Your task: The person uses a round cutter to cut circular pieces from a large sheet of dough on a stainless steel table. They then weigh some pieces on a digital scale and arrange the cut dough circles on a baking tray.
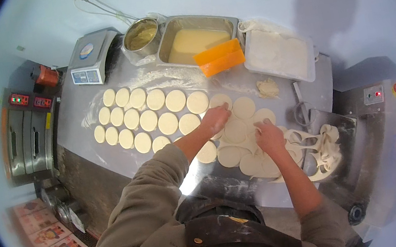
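The person's bare left hand [216, 119] is bending its fingers close together at a pale cream, flat, round dough circle [220, 100], so its grip is looking narrow. The bare right hand [269, 137] is also curling its fingers in, over more loose pale dough circles [244, 108]. The view is not showing whether either of the 2 hands is pinching any dough, so nobody is able to tell.

For handling this dough well, the person is probably needing a soft, slow touch: holding each circle by its rim and not tugging, because thin dough is likely to be stretching or sticking to its neighbours.

The loose circles are looking smooth, soft and thin, and some are seeming to overlap. They are lying on a smooth grey bench [78, 104], between 3 neat rows of pale, round dough pieces [155, 99] on the left and a crumpled, cream dough sheet full of holes [328, 146] on the right. White powder [169, 77] is dusting the bench behind the rows.
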A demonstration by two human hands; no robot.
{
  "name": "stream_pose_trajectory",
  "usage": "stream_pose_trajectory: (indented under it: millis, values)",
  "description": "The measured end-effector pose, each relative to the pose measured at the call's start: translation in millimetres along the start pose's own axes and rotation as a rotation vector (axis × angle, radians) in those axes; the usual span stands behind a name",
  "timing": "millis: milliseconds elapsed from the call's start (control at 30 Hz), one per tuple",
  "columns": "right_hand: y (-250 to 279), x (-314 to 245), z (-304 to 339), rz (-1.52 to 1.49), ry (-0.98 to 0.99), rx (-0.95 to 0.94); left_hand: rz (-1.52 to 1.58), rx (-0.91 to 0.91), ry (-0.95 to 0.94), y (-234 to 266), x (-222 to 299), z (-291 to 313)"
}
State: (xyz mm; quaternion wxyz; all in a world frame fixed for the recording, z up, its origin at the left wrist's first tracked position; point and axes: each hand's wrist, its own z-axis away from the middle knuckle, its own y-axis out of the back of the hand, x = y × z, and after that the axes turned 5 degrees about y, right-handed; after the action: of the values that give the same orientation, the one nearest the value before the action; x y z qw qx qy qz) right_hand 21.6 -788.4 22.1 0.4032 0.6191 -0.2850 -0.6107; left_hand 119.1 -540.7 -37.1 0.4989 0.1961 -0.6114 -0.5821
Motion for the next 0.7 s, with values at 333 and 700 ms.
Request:
stream_pose_trajectory:
  millis: [333, 700]
  values:
    - [-54, 14, -35, 0.205, 0.108, -0.103, -0.034, 0.019, 0.015, -1, 11, -6]
    - [-18, 18, 88, -0.298, -0.002, 0.264, 0.682, -0.015, 0.157, 8, 123, 109]
